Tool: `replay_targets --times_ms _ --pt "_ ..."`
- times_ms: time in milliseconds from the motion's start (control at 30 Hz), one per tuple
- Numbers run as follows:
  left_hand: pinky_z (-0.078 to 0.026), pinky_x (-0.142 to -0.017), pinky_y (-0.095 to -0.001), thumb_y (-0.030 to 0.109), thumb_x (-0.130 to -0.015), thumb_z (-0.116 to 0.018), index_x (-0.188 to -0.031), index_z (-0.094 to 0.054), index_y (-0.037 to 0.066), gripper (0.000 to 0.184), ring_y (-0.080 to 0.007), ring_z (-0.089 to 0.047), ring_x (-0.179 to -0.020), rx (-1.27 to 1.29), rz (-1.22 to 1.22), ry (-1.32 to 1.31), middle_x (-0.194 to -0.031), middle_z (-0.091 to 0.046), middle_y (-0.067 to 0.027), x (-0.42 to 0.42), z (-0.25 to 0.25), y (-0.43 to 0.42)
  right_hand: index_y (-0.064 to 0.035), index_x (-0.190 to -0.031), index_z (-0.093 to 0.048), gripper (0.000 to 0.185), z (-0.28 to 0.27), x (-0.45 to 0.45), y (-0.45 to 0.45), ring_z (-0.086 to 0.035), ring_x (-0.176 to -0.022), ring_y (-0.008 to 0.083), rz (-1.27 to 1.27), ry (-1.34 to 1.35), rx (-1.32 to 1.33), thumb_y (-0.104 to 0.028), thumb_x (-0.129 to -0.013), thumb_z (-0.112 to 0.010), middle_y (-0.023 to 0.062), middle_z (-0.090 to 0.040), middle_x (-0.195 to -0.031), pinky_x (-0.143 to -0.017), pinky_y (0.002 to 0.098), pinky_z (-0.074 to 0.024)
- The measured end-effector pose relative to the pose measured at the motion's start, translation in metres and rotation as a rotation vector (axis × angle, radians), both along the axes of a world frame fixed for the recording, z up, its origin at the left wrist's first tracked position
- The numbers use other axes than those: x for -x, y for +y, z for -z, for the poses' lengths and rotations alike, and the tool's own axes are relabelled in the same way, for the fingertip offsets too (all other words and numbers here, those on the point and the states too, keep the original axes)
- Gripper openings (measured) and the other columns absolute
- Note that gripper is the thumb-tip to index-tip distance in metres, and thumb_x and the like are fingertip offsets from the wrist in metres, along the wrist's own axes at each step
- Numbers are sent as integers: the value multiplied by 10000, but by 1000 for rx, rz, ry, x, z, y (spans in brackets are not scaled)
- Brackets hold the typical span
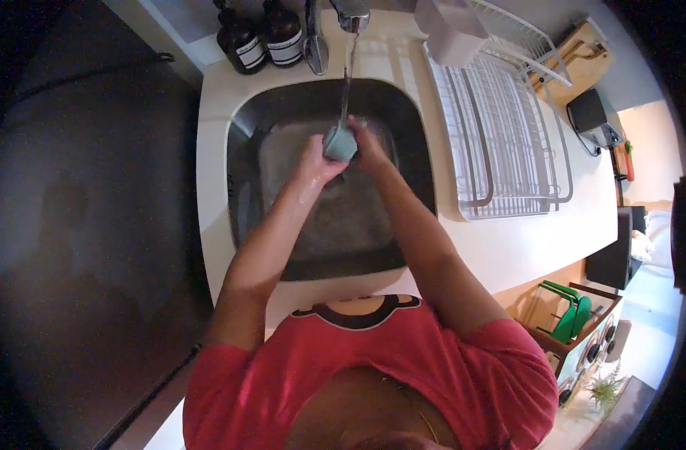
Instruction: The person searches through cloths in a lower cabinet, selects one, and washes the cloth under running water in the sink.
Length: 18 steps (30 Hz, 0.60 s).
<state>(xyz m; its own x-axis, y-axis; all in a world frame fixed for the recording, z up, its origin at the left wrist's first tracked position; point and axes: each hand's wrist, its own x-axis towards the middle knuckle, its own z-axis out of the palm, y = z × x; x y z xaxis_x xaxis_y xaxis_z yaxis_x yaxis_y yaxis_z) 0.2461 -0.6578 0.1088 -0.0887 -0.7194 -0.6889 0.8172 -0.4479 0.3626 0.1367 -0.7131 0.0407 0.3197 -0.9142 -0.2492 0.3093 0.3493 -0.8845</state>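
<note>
A small pale teal cup (340, 144) is held between both hands under the stream of water (349, 79) from the faucet (352, 16). My left hand (320, 163) wraps its left and lower side. From the right, my right hand (367, 144) grips the cup, with fingertips near its top rim. Both hands are over the dark sink basin (324, 259), and drops of water show on my left wrist. The inside of the cup cannot be made out clearly.
Two dark bottles (283, 46) with white labels stand behind the sink at the left. A white wire dish rack (500, 142) is on the counter (519, 244) to the right, with a pale plastic container (457, 34) at its back. A wooden board (575, 64) leans farther right.
</note>
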Motion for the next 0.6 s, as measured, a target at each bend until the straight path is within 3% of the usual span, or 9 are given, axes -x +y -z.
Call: replay_targets --times_ms 67,100,200,300,400,433,500,567,600 --pt "-417 -783 -424 227 -831 -365 -943 -556 74 269 -228 -528 -885 22 17 -49 -937 -572 -94 7 -12 -2 -87 -919 -568 362 -23 -8 19 -573 -806 240 -35 -462 -382 -423 -793 -529 84 -603 -819 -769 374 -453" --pt "-405 -793 -406 246 -840 -359 -967 -545 76 282 -216 -525 -872 -5 -38 14 -962 -564 -85 7 -15 -4 -109 -900 -565 372 -34 -9 20 -568 -801 254 -77 -522 -457 -461 -793 -512 77 -600 -817 -771 384 -444" --pt "-433 -766 -429 299 -856 -386 -966 -558 100 285 -247 -529 -890 100 9 126 -992 -571 -82 -9 2 4 -112 -867 -566 267 -64 -8 21 -563 -744 247 16 -464 -470 -356 -761 -592 72 -599 -797 -736 381 -445" --pt "-423 -784 -451 356 -855 -377 -1078 -500 62 389 -247 -512 -964 202 108 -5 -1079 -519 -82 -23 22 15 -91 -841 -552 200 -27 -6 4 -559 -718 239 88 76 299 -214 -708 -636 66 -587 -768 -700 364 -446" --pt "-435 -776 -459 414 -852 -405 -1103 -491 59 443 -252 -500 -1002 -73 350 247 -1091 -510 -89 -27 0 22 -69 -816 -538 122 -51 -5 19 -571 -693 229 125 580 574 -121 -726 -600 53 -600 -790 -641 311 -453" --pt "-440 -779 -446 426 -843 -427 -1091 -495 60 448 -248 -510 -988 43 297 183 -1061 -524 -90 -25 -5 21 -77 -847 -534 156 -59 -10 34 -537 -675 190 101 471 673 -105 -720 -620 33 -575 -768 -613 299 -430" --pt "-451 -785 -421 452 -826 -471 -1068 -502 62 460 -240 -528 -959 266 190 51 -1001 -551 -91 -18 -10 16 -69 -853 -534 171 -72 -19 57 -521 -703 165 66 595 836 -124 -723 -632 25 -555 -764 -631 287 -423" --pt "-465 -780 -389 419 -812 -519 -1037 -504 61 423 -237 -556 -901 316 224 -86 -923 -572 -81 -19 -7 2 -62 -872 -525 170 -87 -18 70 -507 -789 145 84 725 1060 -159 -769 -619 23 -537 -820 -693 293 -418" --pt "-472 -778 -372 403 -806 -543 -1021 -505 61 406 -236 -569 -872 340 245 -155 -885 -582 -76 -19 -5 -6 -62 -907 -512 180 -91 -18 73 -503 -809 160 202 618 917 -156 -781 -600 40 -534 -837 -712 306 -416"
